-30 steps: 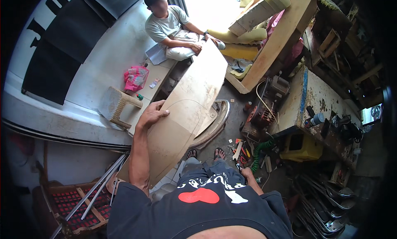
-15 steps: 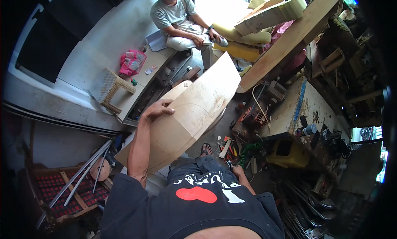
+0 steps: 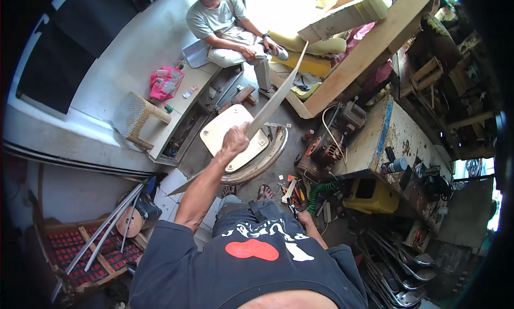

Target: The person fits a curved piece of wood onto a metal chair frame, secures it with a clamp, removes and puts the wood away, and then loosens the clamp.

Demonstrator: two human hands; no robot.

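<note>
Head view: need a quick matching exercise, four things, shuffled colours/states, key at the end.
Things:
1. Board
2. Bag
3. Hose
4. Stool

Colours/states:
A. Green, coiled
B. Tan, with a woven look
C. In the left hand's grip, seen nearly edge-on
D. Mostly pink, crumpled

Pairs: 1-C, 2-D, 3-A, 4-B

Sheet (image 3: 274,99): thin, pale; I view it nearly edge-on, slanting in the left hand (image 3: 235,140).
Tool (image 3: 292,207): partly hidden in the right hand (image 3: 304,218); type unclear.
</note>
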